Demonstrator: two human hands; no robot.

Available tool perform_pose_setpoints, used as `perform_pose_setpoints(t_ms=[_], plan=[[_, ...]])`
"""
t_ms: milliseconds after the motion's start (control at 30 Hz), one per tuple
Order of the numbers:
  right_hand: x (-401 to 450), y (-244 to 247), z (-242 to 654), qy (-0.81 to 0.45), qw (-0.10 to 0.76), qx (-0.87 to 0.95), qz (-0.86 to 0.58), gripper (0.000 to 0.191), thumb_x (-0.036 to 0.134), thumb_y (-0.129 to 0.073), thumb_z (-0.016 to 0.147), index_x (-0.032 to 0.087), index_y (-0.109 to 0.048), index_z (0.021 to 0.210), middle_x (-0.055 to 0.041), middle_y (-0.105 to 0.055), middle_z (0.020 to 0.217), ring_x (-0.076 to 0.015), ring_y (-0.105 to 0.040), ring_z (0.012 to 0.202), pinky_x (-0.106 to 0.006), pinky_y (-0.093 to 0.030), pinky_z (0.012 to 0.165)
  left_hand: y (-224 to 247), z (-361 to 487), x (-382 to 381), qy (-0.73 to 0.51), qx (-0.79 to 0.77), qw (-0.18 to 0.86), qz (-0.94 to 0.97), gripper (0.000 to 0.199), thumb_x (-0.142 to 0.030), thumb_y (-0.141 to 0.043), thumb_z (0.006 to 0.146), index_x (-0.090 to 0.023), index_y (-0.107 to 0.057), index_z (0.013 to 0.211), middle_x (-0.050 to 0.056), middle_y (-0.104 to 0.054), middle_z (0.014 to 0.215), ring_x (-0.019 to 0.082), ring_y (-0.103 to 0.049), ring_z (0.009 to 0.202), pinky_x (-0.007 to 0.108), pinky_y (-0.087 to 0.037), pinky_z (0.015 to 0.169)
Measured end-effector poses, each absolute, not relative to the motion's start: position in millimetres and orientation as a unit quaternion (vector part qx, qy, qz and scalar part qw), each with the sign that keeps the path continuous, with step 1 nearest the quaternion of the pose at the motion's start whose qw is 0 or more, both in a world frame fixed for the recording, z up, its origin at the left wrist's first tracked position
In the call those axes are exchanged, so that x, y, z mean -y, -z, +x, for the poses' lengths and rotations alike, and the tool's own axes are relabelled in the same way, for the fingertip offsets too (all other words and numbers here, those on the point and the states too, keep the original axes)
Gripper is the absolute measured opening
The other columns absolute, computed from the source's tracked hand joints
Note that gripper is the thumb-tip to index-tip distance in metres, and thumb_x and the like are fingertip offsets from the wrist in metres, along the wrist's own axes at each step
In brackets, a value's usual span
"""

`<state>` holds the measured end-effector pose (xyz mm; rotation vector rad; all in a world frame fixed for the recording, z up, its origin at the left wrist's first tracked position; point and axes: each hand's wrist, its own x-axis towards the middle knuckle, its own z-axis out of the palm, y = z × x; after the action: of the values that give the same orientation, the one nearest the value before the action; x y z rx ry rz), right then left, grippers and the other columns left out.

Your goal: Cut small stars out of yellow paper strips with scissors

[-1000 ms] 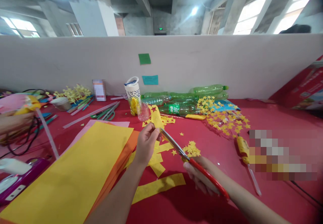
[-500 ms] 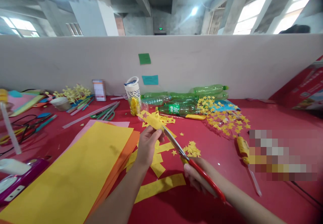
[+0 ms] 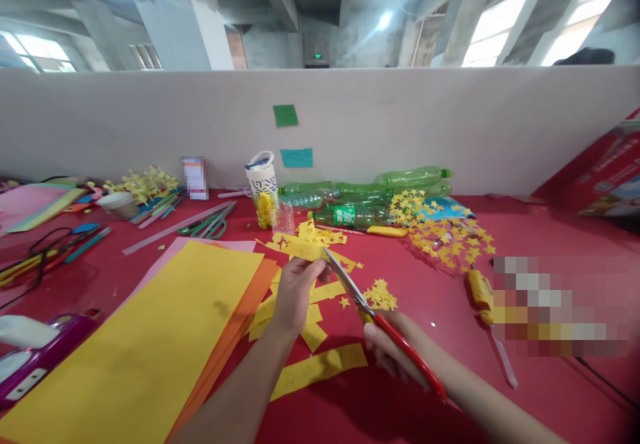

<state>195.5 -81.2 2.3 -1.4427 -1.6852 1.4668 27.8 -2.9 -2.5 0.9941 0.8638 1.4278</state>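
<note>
My left hand [image 3: 295, 291] pinches a strip of yellow paper [image 3: 299, 251] that has star-shaped holes toward its far end. In my right hand [image 3: 383, 351] is a pair of scissors [image 3: 407, 351] with red handles. The blade tips touch or nearly touch the strip's right edge, just beyond my left fingertips. Below the blades lies a small heap of yellow paper stars [image 3: 381, 295]. Under and around my left hand, yellow paper scraps [image 3: 313, 334] overlap on the red table, and a longer yellow strip [image 3: 320, 371] rests nearer to me.
Large yellow sheets [image 3: 150, 324] over orange ones cover the left front. Green plastic bottles [image 3: 370, 214] line the back beside a white cup [image 3: 263, 181]. At right are many scattered stars [image 3: 450, 234] and a yellow glue gun [image 3: 481, 294]. A purple power strip [image 3: 50, 357] sits left.
My left hand has tipped the strip's far end down, so it lies more level. Another person's hand holding a yellow object with a clear stick has left view at far left.
</note>
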Motion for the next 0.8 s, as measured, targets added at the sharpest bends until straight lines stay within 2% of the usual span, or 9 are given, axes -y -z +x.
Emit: perform_pose_setpoints(t_ms=[333,500,667,800], plan=[[82.7,1.7,191.7,-0.540,0.254,0.565,-0.570,0.052,0.068,-0.036,0.075,0.018,-0.043,0.062,0.0074,-0.041,0.034,-0.0040,-0.033,0.025,-0.013,-0.024,0.027,3.7,27.7,2.9,-0.601,-0.363,0.568,0.429,0.009,-0.023,-0.061,0.069,-0.014,-0.063,0.067,0.001,-0.063,0.063,0.011,-0.054,0.058,0.026,-0.042,0.060],[82.0,2.7,194.9,-0.544,0.229,0.566,-0.575,0.052,0.068,-0.035,0.075,0.018,-0.043,0.061,0.0073,-0.042,0.033,-0.0044,-0.034,0.025,-0.013,-0.024,0.026,3.9,26.7,2.7,-0.605,-0.351,0.571,0.431,0.009,-0.022,-0.061,0.070,-0.014,-0.064,0.067,0.001,-0.062,0.063,0.011,-0.054,0.059,0.026,-0.042,0.061],[81.6,5.0,194.3,-0.541,0.242,0.569,-0.570,0.051,0.066,-0.036,0.076,0.019,-0.042,0.060,0.0077,-0.041,0.032,-0.0050,-0.036,0.026,-0.015,-0.029,0.031,4.7,25.9,2.0,-0.600,-0.344,0.579,0.432,0.010,-0.022,-0.061,0.072,-0.014,-0.063,0.066,0.002,-0.062,0.062,0.011,-0.053,0.059,0.026,-0.041,0.062],[81.4,1.4,192.0,-0.530,0.246,0.572,-0.575,0.051,0.066,-0.036,0.077,0.019,-0.040,0.057,0.0085,-0.037,0.029,-0.0046,-0.033,0.024,-0.015,-0.027,0.030,4.7,25.2,2.0,-0.602,-0.335,0.579,0.436,0.009,-0.021,-0.060,0.073,-0.014,-0.062,0.067,0.001,-0.061,0.063,0.011,-0.053,0.059,0.026,-0.041,0.062]])
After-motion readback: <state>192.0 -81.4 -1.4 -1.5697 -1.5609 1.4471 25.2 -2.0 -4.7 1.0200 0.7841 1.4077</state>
